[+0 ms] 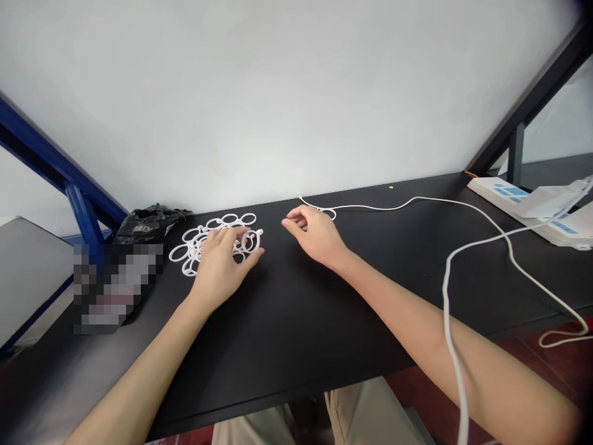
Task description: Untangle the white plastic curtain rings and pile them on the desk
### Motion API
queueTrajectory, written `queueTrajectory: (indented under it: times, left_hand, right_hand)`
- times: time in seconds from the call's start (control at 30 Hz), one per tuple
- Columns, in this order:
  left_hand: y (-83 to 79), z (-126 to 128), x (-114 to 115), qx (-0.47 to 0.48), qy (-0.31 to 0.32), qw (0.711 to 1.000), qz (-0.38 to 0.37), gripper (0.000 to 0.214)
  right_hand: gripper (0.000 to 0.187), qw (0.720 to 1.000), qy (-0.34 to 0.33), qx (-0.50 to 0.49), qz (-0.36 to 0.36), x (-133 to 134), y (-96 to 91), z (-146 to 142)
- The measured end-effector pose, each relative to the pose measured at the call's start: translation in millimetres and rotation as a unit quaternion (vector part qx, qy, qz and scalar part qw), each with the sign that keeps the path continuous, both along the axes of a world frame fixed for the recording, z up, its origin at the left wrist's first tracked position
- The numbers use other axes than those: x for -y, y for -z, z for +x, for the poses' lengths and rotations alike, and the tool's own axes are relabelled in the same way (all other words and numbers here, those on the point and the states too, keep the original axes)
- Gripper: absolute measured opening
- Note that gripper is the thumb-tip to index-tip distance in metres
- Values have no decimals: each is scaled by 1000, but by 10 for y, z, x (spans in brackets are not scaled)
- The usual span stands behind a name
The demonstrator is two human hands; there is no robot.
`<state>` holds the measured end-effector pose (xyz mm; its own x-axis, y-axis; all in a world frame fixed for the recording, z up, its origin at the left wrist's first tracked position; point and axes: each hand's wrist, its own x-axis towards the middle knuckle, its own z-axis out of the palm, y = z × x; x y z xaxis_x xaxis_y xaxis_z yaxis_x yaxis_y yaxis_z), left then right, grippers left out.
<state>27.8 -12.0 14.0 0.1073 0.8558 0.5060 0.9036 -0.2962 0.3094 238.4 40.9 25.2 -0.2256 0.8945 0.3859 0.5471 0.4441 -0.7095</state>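
My left hand (pixel 222 256) is over a pile of white plastic rings (pixel 178 253) on the black table. Between its thumb and fingers a white ring with a small knob (pixel 251 242) stands up from the pile, and the hand grips it. My right hand (pixel 317 228) hovers to the right with its fingers curled in toward the thumb, and nothing shows in them. Behind that hand, partly hidden, another white ring (pixel 332 213) lies near the wall.
A crumpled black plastic bag (pixel 151 222) and a blurred-out object (pixel 120 287) lie to the left. White cable (pixel 417 199) crosses the table and passes over my right forearm. A white panel with papers (pixel 519 207) lies far right. Blue (pixel 46 154) and black struts (pixel 514 117) flank the table.
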Motion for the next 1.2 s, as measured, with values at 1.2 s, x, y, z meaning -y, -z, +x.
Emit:
queueTrajectory:
  times: [1.2]
  left_hand:
    - [-7,99,54,31,74,997,-19,31]
  right_hand:
    - [26,904,-267,-258,-213,191,21,-192]
